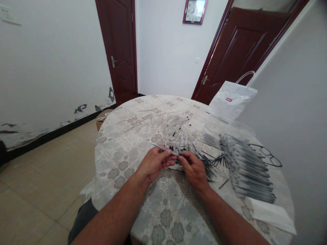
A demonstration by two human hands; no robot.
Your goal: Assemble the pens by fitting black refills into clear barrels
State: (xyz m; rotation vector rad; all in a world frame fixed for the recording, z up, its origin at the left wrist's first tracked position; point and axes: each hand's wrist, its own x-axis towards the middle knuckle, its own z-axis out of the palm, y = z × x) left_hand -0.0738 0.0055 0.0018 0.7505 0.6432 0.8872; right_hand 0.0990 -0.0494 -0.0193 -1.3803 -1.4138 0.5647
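Observation:
My left hand [154, 163] is closed around a clear pen barrel [160, 147] that sticks out up and to the left. My right hand [193, 167] meets it at the barrel's right end, fingers pinched on a small dark part I cannot make out. Both hands rest over a round table with a floral lace cloth [120, 153]. Just beyond them lies a heap of clear barrels [171, 127]. To the right of my right hand are loose black refills [211, 163] and a long row of assembled pens [246, 165].
Black-rimmed glasses [267, 154] lie at the table's right edge. A white paper bag [231, 100] stands at the back right, a white paper packet [272, 214] at the front right. Two dark red doors, a wall clock [194, 11] and a tiled floor surround the table.

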